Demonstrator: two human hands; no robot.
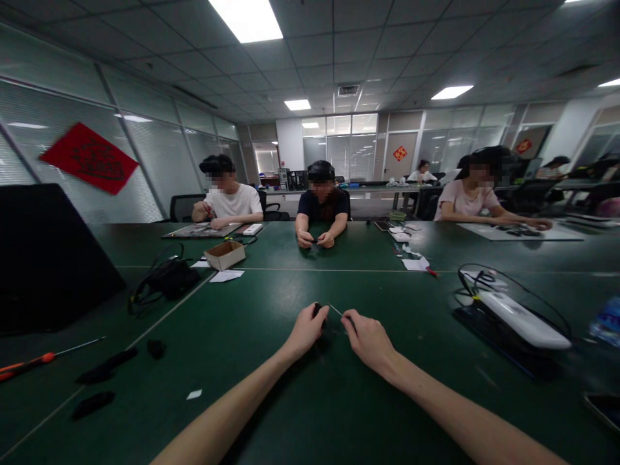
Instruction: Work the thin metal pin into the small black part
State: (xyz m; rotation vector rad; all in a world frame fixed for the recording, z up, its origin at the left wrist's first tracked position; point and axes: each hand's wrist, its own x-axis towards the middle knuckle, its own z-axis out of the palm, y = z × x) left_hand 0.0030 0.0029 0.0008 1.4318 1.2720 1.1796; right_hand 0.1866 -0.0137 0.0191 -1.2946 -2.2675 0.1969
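My left hand (pixel 306 330) and my right hand (pixel 369 343) are close together over the green tabletop (pixel 271 381). The left fingers pinch a small black part (pixel 317 311). A thin pale wire (pixel 336 310) runs from that part to my right fingertips, which seem to grip its far end. The fingers hide most of the black part, so its shape cannot be made out.
Left of my hands lie an orange-handled screwdriver (pixel 29 365), several black pieces (pixel 106 365) and a cable bundle (pixel 167 279). A cardboard box (pixel 225 254) stands ahead. A white device (pixel 523 326) rests on a black case to the right. Several people (pixel 322 200) sit across the table.
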